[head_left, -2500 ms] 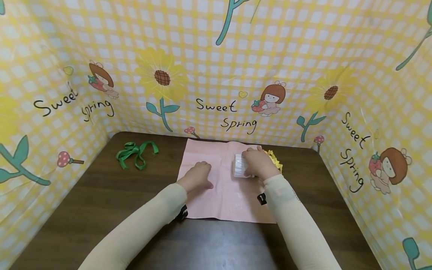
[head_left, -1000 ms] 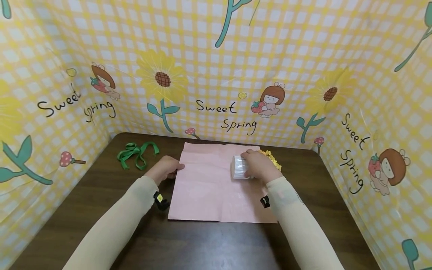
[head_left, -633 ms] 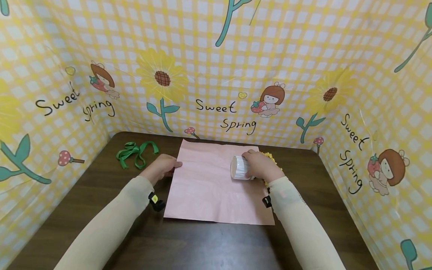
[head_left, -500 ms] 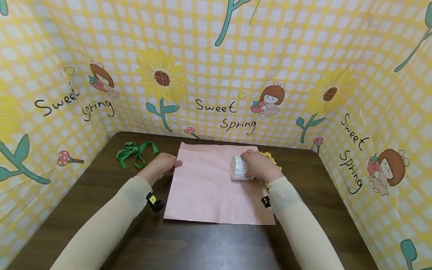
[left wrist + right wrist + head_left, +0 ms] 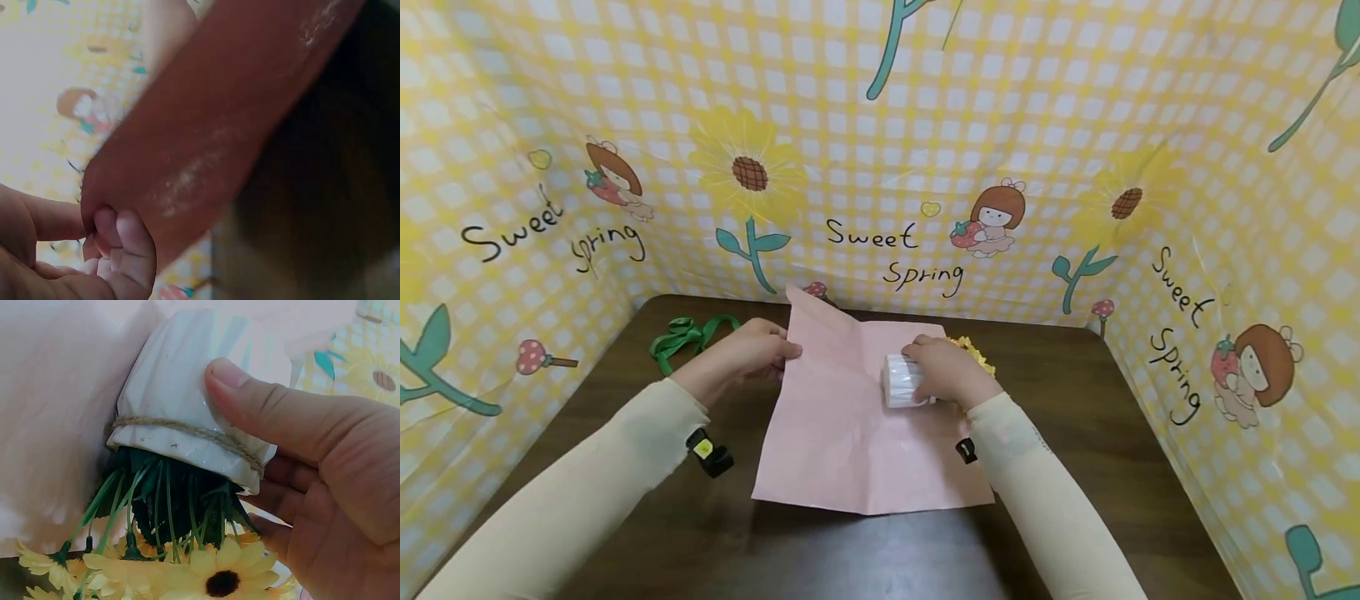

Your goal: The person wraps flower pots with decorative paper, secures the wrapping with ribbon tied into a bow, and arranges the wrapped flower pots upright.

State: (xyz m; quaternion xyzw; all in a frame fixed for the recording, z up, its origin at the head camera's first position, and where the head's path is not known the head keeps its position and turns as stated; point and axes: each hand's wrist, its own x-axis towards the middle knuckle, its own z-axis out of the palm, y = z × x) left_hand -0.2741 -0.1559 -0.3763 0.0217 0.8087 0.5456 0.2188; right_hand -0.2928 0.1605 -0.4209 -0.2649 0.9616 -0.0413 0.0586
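Observation:
A sheet of pink paper (image 5: 820,417) has its left half lifted off the table, with a crease down the middle. My left hand (image 5: 748,350) pinches its left edge between thumb and fingers; the left wrist view shows the fingers (image 5: 134,237) curled at that edge. On the right half lies a white ribbed flower pot (image 5: 901,382) on its side, base to the left. My right hand (image 5: 951,367) grips the pot. In the right wrist view, twine (image 5: 187,429) circles the pot near its rim, and yellow artificial flowers (image 5: 219,572) on green stems come out of it.
A green ribbon (image 5: 681,337) lies at the back left of the dark wooden table (image 5: 917,558), partly behind my left hand. Yellow checked cloth (image 5: 865,150) walls the table at the back and both sides.
My left hand has gone from over the paper to its left edge, pinched it and lifted it, so the left half rises. Paper and pot have shifted slightly left, the right hand still gripping the pot.

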